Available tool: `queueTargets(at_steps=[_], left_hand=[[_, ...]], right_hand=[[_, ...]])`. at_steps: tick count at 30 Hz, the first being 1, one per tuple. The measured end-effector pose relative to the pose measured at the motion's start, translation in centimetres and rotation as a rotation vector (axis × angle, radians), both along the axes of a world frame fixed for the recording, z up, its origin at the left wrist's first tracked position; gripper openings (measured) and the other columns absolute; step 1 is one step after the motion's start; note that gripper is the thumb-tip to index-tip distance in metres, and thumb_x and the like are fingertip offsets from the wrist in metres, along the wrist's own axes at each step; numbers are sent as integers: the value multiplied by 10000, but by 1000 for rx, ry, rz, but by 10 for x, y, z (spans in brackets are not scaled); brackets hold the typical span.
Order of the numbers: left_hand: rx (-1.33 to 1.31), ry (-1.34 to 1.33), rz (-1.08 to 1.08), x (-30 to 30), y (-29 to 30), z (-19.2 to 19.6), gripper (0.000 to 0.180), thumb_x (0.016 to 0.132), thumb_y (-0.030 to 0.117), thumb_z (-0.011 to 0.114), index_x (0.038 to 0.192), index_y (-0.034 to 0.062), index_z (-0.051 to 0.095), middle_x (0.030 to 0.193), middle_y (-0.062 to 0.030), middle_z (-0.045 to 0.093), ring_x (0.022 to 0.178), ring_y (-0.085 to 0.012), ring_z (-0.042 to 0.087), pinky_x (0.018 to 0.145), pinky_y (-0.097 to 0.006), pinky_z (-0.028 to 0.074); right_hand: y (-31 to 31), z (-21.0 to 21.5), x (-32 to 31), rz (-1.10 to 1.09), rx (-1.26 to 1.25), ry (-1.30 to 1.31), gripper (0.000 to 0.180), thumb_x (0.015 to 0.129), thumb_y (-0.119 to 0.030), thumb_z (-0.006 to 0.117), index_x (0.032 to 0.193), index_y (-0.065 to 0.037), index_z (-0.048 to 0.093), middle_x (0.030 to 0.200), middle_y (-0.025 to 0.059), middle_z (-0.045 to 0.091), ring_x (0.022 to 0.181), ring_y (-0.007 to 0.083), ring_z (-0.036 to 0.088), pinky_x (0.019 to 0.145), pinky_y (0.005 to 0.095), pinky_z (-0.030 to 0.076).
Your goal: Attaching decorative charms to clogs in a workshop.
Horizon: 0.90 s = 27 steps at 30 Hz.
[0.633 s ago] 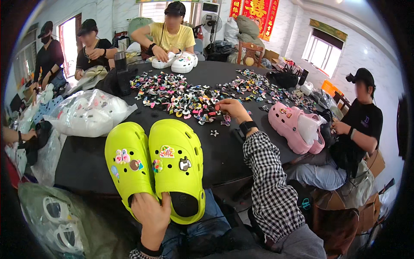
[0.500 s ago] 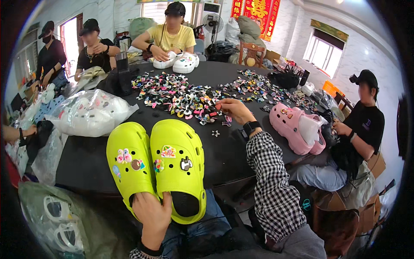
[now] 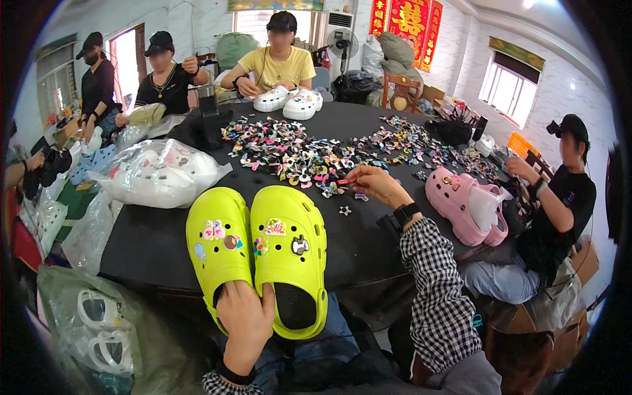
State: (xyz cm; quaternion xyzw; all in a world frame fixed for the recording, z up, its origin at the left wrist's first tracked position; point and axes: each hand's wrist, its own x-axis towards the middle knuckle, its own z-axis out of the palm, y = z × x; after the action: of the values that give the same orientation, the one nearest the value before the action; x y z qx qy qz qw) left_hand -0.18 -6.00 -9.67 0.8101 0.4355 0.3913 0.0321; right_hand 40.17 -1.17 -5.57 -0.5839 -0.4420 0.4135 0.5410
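Observation:
A pair of lime-green clogs stands side by side before me, the left clog (image 3: 220,266) and the right clog (image 3: 306,273), with colourful shoe charms on their tops. My left hand (image 3: 243,322) grips the pair by their foot openings, its fingers inside the left clog and its thumb at the right one. Beyond them, my right hand (image 3: 378,185) is at the near edge of a charm pile (image 3: 289,148), its fingertips pinched on a small red shoe charm (image 3: 342,182). A star-shaped charm (image 3: 345,210) lies apart on the black table, just nearer to me.
A clear bag of white clogs (image 3: 158,174) lies at left, pink clogs (image 3: 454,197) at right. Across the table a person in yellow handles white clogs (image 3: 301,105). More co-workers are at left and right. A bag with white footwear (image 3: 99,309) sits at lower left.
The whole view has shifted, so things appear farther right. My right hand has lowered to the red charm. Co-workers at back left and right have each raised a hand. My left hand keeps its grip.

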Motion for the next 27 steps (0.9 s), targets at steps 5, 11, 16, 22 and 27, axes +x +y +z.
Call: queueTargets(at_steps=[5,11,16,22,27], left_hand=[[2,85,-17,-1,-1,12,391,808,240,683,1000,-77,557,913,-241,553,790,-397,600,674,-451,502],[98,149,-157,-1,13,37,347,839,245,671,965,-49,536,899,-208,572,720,-365,622,613,-437,520],[33,205,-174,-1,18,42,372,831,259,677,978,-52,535,898,-205,576,691,-365,626,604,-437,524],[87,149,-119,2,20,34,378,791,269,702,986,-28,571,864,-162,585,718,-329,628,612,-405,526],[91,74,-88,0,23,29,409,771,303,720,980,-22,586,876,-173,593,728,-336,636,608,-412,527]], right_hand=[[-4,1,-6,14,-64,-107,258,942,-38,521,1179,24,598,1095,96,650,968,135,645,834,228,543],[-2,0,-13,-45,9,-176,262,932,-116,615,1153,25,612,989,59,641,892,129,648,809,224,542],[-4,2,-22,-21,-55,-313,276,925,-180,651,1159,-36,631,917,6,624,796,82,589,704,207,490],[-1,-1,-20,-32,18,-516,187,873,-88,666,1042,-11,676,928,35,667,802,122,586,750,267,483],[10,-17,-15,56,108,-559,164,850,-65,674,1006,-16,674,916,41,679,836,119,610,790,277,494]])
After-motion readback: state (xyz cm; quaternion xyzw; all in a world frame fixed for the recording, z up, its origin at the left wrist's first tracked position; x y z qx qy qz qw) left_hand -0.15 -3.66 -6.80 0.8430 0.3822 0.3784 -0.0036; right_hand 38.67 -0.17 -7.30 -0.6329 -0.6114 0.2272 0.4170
